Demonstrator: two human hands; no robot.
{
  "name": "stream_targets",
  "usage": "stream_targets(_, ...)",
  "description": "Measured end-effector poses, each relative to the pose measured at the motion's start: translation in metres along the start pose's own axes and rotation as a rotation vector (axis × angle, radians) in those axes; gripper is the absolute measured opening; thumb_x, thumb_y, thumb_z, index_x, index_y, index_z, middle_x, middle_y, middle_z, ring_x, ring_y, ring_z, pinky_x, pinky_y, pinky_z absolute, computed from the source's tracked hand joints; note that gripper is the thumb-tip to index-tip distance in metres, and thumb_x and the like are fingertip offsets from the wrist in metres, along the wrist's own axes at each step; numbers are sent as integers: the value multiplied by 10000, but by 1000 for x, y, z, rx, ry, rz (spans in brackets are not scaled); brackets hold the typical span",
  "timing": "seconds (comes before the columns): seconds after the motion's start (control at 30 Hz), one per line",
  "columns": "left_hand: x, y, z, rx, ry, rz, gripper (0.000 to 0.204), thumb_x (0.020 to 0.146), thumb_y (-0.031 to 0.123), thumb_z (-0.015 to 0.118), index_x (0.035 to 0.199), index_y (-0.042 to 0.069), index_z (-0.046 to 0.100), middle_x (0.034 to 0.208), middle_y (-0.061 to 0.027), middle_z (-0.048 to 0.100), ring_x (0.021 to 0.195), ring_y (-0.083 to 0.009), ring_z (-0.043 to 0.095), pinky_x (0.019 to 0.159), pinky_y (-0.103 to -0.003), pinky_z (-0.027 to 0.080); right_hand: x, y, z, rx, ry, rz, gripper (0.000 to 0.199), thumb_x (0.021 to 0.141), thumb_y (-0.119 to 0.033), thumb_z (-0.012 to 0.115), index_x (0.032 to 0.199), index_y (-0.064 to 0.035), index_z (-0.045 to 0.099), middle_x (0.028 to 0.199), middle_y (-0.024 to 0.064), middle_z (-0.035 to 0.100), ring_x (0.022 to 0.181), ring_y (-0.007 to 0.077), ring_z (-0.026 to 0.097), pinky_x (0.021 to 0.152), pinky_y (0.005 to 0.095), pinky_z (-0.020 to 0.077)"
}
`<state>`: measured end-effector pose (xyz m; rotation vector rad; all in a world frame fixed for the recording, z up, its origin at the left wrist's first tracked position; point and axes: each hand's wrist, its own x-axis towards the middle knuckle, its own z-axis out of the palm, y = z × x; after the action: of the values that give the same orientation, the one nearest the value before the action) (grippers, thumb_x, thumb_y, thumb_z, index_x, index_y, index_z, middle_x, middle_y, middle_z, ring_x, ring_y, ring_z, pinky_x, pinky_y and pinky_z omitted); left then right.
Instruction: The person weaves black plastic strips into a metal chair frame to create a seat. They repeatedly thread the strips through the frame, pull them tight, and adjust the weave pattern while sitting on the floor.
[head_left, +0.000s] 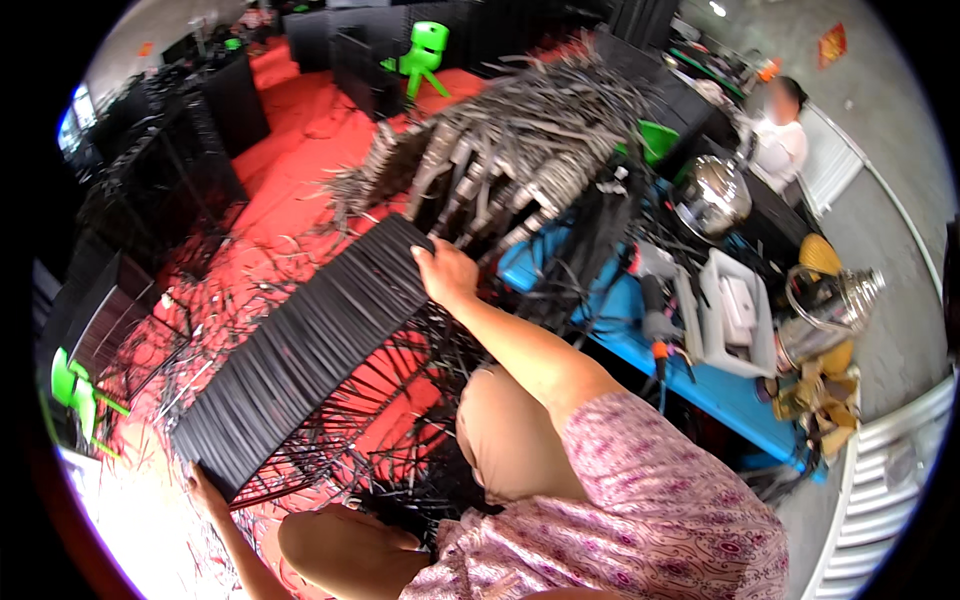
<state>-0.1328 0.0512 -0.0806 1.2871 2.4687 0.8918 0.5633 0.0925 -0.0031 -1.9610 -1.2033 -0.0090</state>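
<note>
A long black woven panel (300, 350) lies slantwise across my lap area, its top covered with tightly packed flat strips. Below its near edge, thin black rods (340, 425) spread out like an open frame. My right hand (447, 272) grips the far right corner, thumb on top. At the near left end, my left hand (205, 490) is closed on the other corner, most of its fingers hidden beneath the panel. Black strip scraps surround it on the red floor covering (295, 130).
Bundled grey strips (540, 130) are heaped ahead. At right, a blue bench (710, 390) carries a hand tool (657, 315), a white bin (735, 310) and a metal flask (830, 315). Green chairs (425, 55) and black panels (170, 190) stand farther off. A person (778, 145) sits back right.
</note>
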Motion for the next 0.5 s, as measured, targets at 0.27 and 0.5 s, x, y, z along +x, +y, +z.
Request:
stream_targets(0.27, -20, -10, -5, 187, -86, 59, 572, 1008, 493, 318, 1394, 112, 498, 1286, -269, 544, 1146, -401, 552, 968, -449, 428, -16, 14, -13, -15, -19, 18, 473, 904, -464, 527, 1005, -9, 615, 931, 217, 661, 888, 381, 647, 787, 494, 501)
stream_targets(0.5, -54, -8, -14, 11, 44, 11, 932, 872, 722, 427, 1322, -90, 501, 1257, -319, 558, 1133, -417, 562, 985, -424, 422, -35, 22, -32, 16, 6, 10, 484, 924, -448, 516, 1099, 0, 570, 978, 216, 655, 922, 376, 638, 805, 487, 499)
